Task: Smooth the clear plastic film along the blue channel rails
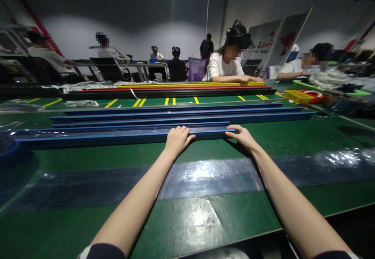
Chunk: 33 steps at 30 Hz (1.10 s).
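Both hands rest on the nearest blue rail (123,137), a long channel lying crosswise on the green table (187,216), well in from its near edge. The left hand (176,139) lies curled over the rail's top, fingers folded across it. The right hand (241,136) grips the rail's right end, fingers on top. More blue rails (181,115) lie parallel just behind. A strip of clear film (205,175) lies between the rail and the near edge.

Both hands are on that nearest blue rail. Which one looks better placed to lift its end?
Probably the right hand: it sits at the visible end of the nearest blue rail, fingers curled at its tip. The left hand rests further in along the rail's top.
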Motion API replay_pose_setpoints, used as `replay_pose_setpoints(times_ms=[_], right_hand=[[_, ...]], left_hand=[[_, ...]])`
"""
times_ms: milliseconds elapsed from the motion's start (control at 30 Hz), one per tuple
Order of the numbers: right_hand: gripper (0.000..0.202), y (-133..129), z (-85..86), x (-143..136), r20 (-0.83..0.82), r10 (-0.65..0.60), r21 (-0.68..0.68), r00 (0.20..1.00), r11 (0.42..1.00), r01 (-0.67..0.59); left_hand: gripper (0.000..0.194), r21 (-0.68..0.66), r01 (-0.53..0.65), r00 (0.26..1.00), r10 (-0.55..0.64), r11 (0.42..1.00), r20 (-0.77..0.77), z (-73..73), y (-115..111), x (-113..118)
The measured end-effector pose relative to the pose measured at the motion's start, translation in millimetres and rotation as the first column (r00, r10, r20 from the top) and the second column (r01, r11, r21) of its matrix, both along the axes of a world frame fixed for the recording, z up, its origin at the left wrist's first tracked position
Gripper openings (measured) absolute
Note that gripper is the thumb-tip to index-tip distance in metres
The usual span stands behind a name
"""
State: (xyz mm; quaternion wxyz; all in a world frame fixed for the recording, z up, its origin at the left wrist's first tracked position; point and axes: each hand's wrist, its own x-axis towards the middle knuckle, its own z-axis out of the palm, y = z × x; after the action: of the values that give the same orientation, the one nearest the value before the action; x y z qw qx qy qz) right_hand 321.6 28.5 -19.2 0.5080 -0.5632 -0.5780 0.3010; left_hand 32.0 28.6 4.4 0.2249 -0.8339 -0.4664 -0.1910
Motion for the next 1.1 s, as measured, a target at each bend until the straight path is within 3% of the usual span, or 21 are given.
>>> replay_pose_setpoints(times_ms=[333, 633, 1100], right_hand=[[0.045, 0.4, -0.8, 0.8, -0.009, -0.013, -0.002, 1.000, 1.000, 0.013], [0.038, -7.3, 8.6, 4.4, 0.003, 0.072, 0.081, 0.997, 0.994, -0.072], [0.034, -10.4, 11.5, 3.4, -0.118, 0.076, 0.080, 0.990, 0.995, -0.067]], left_hand=[[0.041, -0.048, -0.003, 1.000, 0.004, 0.999, 0.013, 3.1, -0.8, -1.0], [0.044, -0.037, -0.025, 0.999, 0.026, 0.999, 0.040, 1.4, -1.0, -1.2], [0.041, -0.028, -0.013, 0.999, 0.015, 1.000, 0.050, 1.0, -1.4, -0.8]])
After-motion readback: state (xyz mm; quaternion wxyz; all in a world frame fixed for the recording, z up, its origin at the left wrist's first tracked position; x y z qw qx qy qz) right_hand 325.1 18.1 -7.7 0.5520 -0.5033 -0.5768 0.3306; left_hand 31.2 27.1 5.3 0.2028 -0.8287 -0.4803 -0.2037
